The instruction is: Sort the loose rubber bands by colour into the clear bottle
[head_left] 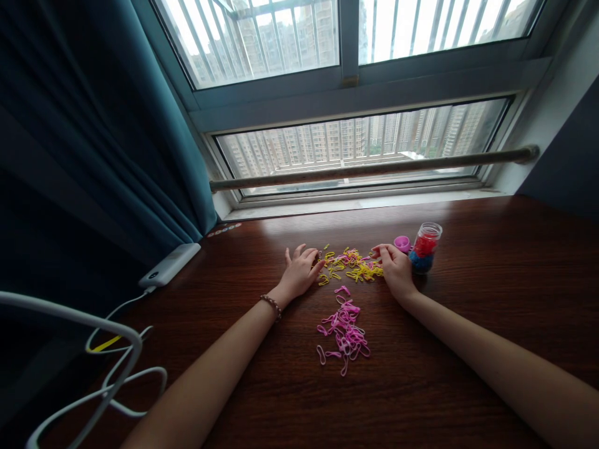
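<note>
Pink bands (347, 329) nearer than the left hand (299, 272)

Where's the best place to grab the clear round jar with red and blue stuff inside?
Probably around the middle of the clear round jar, coming from its right: it stands upright, its wall is rounded, and the pink round piece and right hand crowd its left.
</note>
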